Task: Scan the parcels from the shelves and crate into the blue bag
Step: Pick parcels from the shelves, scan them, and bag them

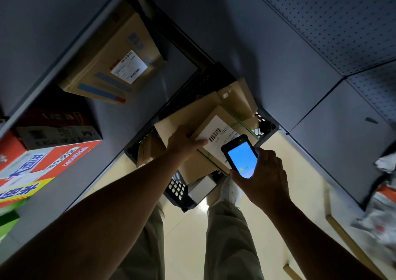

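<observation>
Two hands over the crate (177, 188): left hand (184, 143) rests on a labelled parcel (222, 119), fingers straight-ish I think; right hand (265, 179) curls round a lit scanner (242, 159).

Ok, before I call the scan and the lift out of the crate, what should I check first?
1. Label on the top parcel faces up, barcode showing: ok.
2. Scanner gripped in the right hand, held over the label: ok.
3. Left hand lies flat on the parcel, fingertips beside the barcode, not over it: ok.
4. Scan registered: the screen glows blue, its text is unreadable: cannot tell.
5. Blue bag within reach: not in view: cannot tell.
6. Way out of the crate: the parcel lies on top of the others, nothing over it: ok.
</observation>
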